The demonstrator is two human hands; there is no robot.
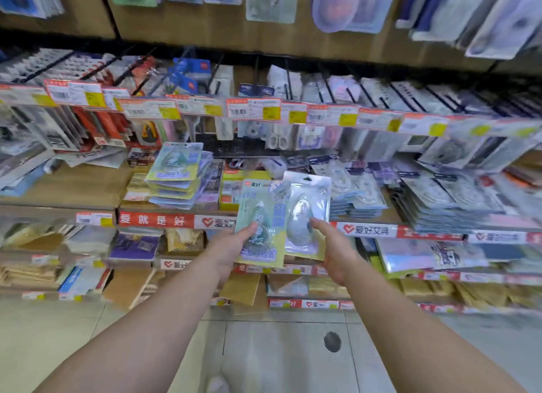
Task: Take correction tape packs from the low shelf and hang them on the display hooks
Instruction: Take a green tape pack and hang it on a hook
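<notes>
Fingers of the left hand [227,247] curl under a green pack [261,225], thumb pressed on its front; fingers of the right hand [337,256] pinch a second pack [306,216] at its lower edge, thumb on the clear blister. Both packs are held upright, side by side, their inner edges overlapping, in front of the low shelf [73,187]. The second pack seems to show its back, though blur makes that unsure. Behind and to the left, a stack [176,181] of like packs lies on the shelf, with more piles [440,199] to the right. Above runs a row of hooks [378,97] hung with goods, price tags [253,109] at their tips. Below is a tiled floor [278,348].
</notes>
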